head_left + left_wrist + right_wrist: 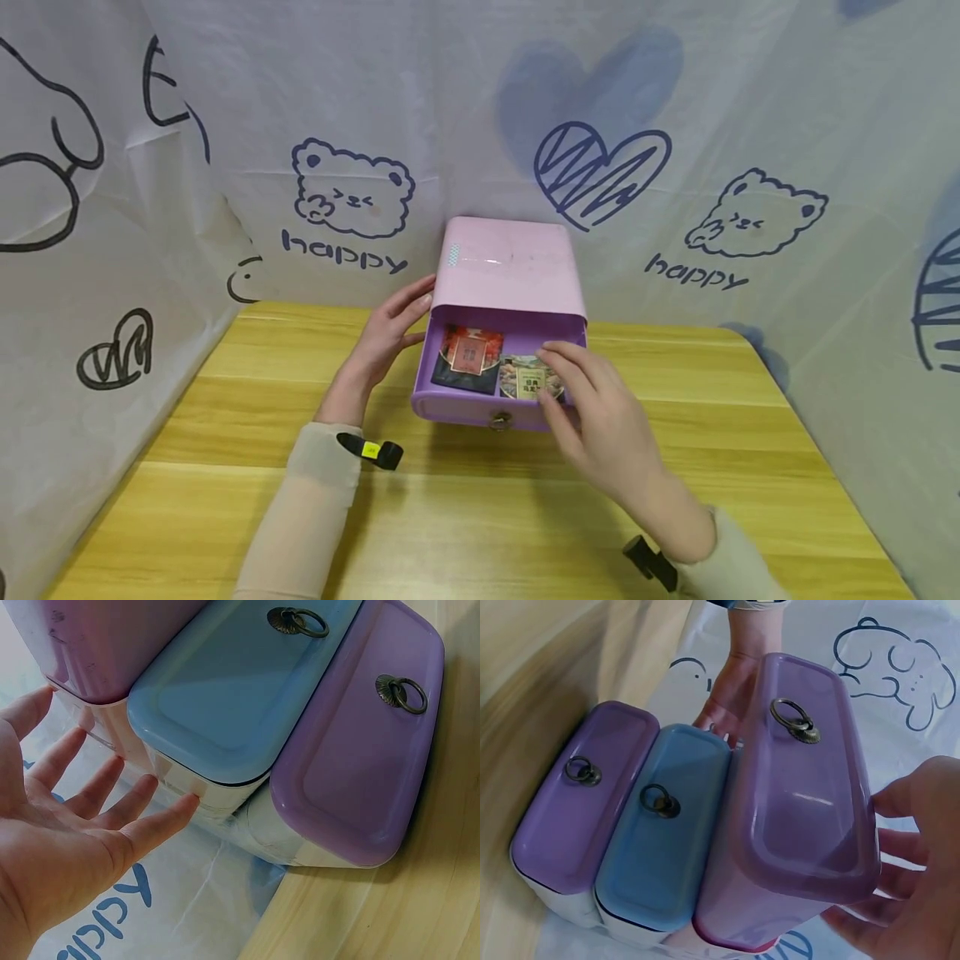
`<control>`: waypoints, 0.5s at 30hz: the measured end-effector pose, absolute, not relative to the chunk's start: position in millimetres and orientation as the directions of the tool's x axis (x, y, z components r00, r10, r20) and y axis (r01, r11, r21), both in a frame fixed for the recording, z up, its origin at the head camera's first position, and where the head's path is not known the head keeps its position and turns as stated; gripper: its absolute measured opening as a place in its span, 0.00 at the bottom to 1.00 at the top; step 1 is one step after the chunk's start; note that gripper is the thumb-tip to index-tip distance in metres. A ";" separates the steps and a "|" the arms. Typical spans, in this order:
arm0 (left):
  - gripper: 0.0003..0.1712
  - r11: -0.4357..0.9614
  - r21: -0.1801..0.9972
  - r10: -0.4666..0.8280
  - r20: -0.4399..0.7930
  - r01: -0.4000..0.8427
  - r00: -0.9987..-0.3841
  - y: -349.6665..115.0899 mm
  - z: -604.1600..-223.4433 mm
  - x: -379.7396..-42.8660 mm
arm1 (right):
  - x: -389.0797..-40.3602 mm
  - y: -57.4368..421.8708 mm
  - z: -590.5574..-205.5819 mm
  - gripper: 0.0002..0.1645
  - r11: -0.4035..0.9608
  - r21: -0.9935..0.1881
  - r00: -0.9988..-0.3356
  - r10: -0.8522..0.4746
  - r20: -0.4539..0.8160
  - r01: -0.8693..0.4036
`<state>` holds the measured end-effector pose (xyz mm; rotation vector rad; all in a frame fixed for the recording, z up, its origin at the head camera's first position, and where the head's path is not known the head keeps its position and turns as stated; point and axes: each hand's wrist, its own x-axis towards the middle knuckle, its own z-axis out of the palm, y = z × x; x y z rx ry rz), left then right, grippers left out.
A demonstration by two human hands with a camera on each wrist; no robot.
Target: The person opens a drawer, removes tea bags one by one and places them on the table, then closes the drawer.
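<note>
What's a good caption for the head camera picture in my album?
Right hand at one of two flat, printed rectangular packets inside an open purple drawer.

Open purple drawer (455, 407), red-black packet (468, 360) inside, patterned packet (517, 377) beside

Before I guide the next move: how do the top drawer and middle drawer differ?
The top drawer is purple; the middle drawer is blue. The top drawer is pulled out, while the middle drawer looks shut. Both have rounded corners and metal ring pulls.
</note>
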<state>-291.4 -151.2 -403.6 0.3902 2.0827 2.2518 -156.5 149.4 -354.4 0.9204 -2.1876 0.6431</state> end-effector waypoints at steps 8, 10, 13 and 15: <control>0.33 -0.082 0.988 0.208 0.142 0.128 -0.968 -151.9 -403.0 -290.8 | -165.4 147.8 -340.1 0.29 0.703 -0.239 -0.678 -0.449 0.583 -0.670; 0.33 -0.080 0.989 0.208 0.141 0.127 -0.968 -152.0 -402.9 -290.2 | -167.5 147.8 -333.8 0.32 0.721 -0.261 -0.725 -0.460 0.512 -0.642; 0.33 -0.077 0.989 0.209 0.139 0.126 -0.968 -152.3 -401.9 -289.2 | -171.6 148.3 -324.4 0.36 0.746 -0.283 -0.779 -0.473 0.413 -0.603; 0.33 -0.077 0.989 0.209 0.139 0.125 -0.968 -152.6 -401.2 -288.7 | -175.1 148.7 -318.9 0.38 0.756 -0.292 -0.799 -0.479 0.364 -0.586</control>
